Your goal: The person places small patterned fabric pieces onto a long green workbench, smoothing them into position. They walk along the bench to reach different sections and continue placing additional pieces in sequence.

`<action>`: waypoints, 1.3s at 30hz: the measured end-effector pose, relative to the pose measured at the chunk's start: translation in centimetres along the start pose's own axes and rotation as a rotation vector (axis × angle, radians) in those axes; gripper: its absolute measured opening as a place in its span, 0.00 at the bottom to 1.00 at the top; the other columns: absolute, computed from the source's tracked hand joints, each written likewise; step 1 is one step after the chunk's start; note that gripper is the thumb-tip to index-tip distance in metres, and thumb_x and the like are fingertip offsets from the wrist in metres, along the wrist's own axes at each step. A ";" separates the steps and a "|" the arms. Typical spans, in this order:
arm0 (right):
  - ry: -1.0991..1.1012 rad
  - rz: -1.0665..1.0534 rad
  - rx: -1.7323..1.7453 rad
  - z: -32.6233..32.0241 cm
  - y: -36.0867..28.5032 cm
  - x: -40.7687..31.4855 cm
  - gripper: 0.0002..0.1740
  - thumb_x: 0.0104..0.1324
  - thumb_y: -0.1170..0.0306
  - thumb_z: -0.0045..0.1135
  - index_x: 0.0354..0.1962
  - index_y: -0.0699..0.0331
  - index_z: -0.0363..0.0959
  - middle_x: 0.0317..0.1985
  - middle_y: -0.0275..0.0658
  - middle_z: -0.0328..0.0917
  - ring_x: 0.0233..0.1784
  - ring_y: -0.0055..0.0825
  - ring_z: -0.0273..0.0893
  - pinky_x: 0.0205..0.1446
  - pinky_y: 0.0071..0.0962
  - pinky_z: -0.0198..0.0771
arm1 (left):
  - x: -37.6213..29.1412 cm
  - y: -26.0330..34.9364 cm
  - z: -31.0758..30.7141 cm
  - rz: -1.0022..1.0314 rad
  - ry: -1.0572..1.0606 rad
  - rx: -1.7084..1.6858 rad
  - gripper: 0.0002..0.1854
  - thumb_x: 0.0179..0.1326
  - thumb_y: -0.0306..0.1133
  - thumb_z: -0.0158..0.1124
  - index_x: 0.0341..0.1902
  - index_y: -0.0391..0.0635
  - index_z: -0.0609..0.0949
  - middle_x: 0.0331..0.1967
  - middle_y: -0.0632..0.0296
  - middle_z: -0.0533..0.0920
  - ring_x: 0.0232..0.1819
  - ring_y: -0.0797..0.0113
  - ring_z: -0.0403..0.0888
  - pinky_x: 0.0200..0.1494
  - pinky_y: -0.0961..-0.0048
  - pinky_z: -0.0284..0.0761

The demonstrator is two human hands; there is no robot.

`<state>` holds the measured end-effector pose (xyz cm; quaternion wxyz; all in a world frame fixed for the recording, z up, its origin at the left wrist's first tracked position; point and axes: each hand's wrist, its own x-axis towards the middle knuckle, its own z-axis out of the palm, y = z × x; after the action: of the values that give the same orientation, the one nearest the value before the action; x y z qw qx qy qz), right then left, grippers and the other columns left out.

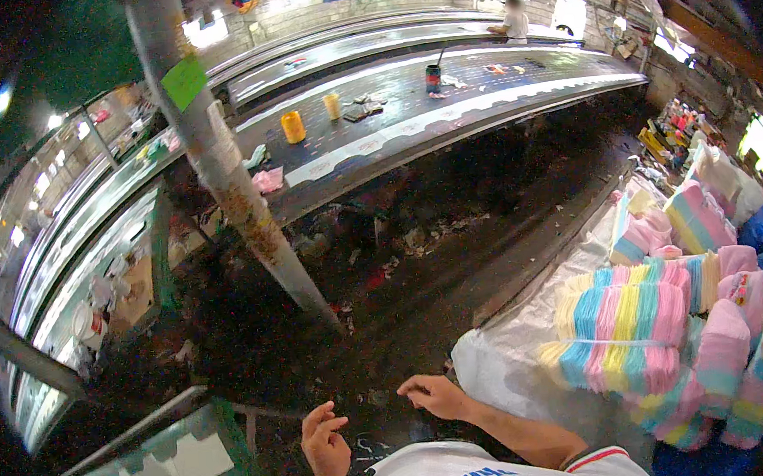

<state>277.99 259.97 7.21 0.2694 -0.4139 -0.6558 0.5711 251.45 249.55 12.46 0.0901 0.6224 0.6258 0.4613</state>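
My left hand [326, 444] is raised in front of my white shirt [477, 473], its fingers loosely bent and apart with nothing in them. Opposite it, my right hand [436, 397] points inward with slightly curled fingers and holds nothing that I can see. A gap separates the two hands, and dark floor lies beneath them. Nearest to my right arm is a white sheet-covered platform [497, 369]. On it rests a tied bundle of pastel striped cloths [618, 354] in pink, yellow, blue and cream.
A metal post [239, 188] with a green patch [185, 81] stands ahead. Beyond it, a long printing table [373, 122] carries yellow containers [293, 127] and a dark can [433, 78]. A person [515, 23] stands at the far tables. More folded cloths [698, 216] are piled right.
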 end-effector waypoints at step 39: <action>0.253 -0.032 1.254 -20.8 1.8 33.4 0.33 0.87 0.53 0.39 0.77 0.65 0.57 0.74 0.46 0.70 0.75 0.39 0.71 0.80 0.41 0.66 | 49.2 -6.9 31.1 0.025 -1.182 -1.012 0.38 0.74 0.53 0.62 0.79 0.41 0.69 0.81 0.46 0.64 0.84 0.49 0.58 0.83 0.50 0.53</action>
<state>278.46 299.36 5.70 0.5441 -0.2320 -0.1665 0.7890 257.74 307.81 13.02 0.6767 0.6551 0.1803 0.2836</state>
